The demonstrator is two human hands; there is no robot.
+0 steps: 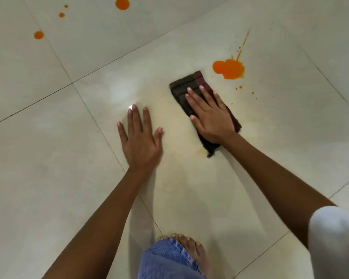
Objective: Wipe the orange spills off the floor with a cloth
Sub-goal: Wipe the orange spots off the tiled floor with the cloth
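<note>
Puddle of orange liquid, the largest spill in view, lies on a pale tiled floor, with a thin orange streak running away from its far side and a few tiny specks just nearer the person. It sits just beyond and to the right of a folded dark brown cloth; the cloth's far right corner is close beside the puddle's left edge, and a sliver of bare tile seems to separate them. The cloth's long axis runs away from the person, roughly in line with the right forearm, so a short push forward and to the right would likely carry it over the puddle. The right hand is much the nearer of the two hands, lying flat on the cloth with fingers straight and slightly spread, pressing it to the floor. The left hand rests palm down on bare tile to the left of the cloth, fingers spread and holding nothing, apparently as a brace. A faint yellowish smear tints the tile between the hands. Smaller round orange drops are scattered well apart, at the far left. At the bottom edge are a bare foot and a blue denim hem.
</note>
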